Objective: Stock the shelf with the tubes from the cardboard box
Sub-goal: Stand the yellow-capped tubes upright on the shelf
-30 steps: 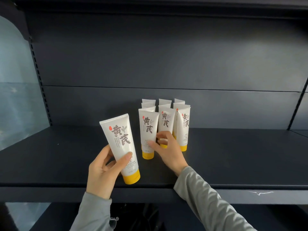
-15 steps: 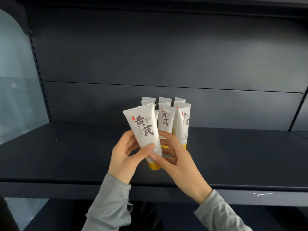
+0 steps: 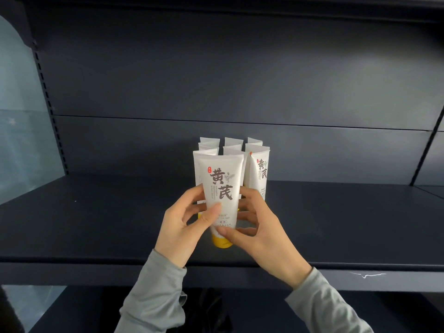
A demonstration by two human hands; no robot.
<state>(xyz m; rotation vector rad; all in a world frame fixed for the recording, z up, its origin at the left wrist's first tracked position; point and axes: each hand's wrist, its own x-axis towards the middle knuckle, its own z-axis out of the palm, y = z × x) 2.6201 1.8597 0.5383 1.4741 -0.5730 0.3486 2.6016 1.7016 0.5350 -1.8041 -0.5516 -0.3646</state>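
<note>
My left hand [image 3: 182, 227] and right hand [image 3: 262, 233] both grip one tube [image 3: 221, 186], held upright with its yellow cap [image 3: 222, 242] down, just in front of the other tubes [image 3: 259, 169] standing together on the dark shelf [image 3: 96, 224].

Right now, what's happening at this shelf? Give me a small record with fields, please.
Held item: white tube, yellow cap, upright, cap down
Left grip: holds tube's lower left side
Right grip: pinches it near the cap
Already stocked: standing tubes in rows, just behind
Surface: dark shelf
</note>
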